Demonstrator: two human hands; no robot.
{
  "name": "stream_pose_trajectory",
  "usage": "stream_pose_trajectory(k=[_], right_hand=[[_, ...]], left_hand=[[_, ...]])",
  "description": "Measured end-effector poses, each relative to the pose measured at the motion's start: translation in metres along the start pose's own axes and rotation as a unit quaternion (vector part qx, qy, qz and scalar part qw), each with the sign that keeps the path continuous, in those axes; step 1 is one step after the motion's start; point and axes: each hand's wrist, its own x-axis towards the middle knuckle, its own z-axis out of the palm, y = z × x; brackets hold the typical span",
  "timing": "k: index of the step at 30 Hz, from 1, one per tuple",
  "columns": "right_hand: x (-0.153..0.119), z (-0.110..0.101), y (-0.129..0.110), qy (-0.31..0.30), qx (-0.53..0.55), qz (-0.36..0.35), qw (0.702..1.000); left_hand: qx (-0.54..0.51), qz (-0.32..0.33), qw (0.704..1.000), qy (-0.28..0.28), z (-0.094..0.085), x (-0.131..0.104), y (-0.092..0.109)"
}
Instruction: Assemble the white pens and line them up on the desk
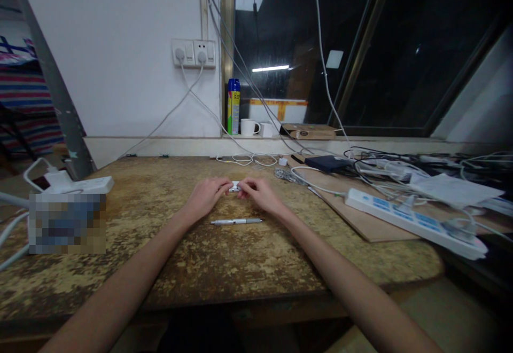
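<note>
Pinching a small white object [234, 186] with a silvery lower edge between both bare hands, grasping the left end with the thumb and fingertips of the left hand [207, 195] and the right end with the bent fingers of the right hand [259, 193]. Holding it towards the far side of a worn, yellow-brown wooden surface [224, 267], near the middle; cannot tell contact with the wood from a slight lift, nor the exact kind of object behind the covering fingers. Leaving untouched a slim silver-grey pen [236, 221], laid flat and crosswise between the forearms, just nearer than the hands. Having, beyond the hands, thin white cables [248, 159] in loose loops, and to the right a small silvery heap [288, 175] beside a flat brown board [352, 214]. Having also, farther right, a long white power strip with blue socket faces [414, 224] set slantwise across the board, near a tangle of black and white cables [372, 161]; at the far left, a shorter white power strip [96, 185]. Facing a dark window [296, 32], with a blue-capped yellow aerosol can [233, 106], a white mug [247, 127] and a flat brown cardboard box [308, 131] lined up along the sill.
</note>
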Motion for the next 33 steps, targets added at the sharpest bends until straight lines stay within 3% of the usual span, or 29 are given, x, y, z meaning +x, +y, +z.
stream_pose_trajectory(k=[5,10,27,33], right_hand=[[0.001,0.000,0.002,0.032,-0.006,-0.026,0.999],[0.001,0.000,0.001,0.010,0.009,-0.009,1.000],[0.003,-0.003,-0.003,0.043,0.011,-0.002,0.999],[0.005,-0.011,-0.004,0.115,0.004,-0.013,0.993]], left_hand=[[0.003,-0.011,1.000,-0.005,0.001,0.000,-0.001],[0.011,-0.009,1.000,-0.006,0.002,0.000,-0.002],[-0.004,-0.029,1.000,0.007,0.001,0.002,-0.001],[-0.030,-0.056,0.998,0.008,-0.001,0.002,-0.014]])
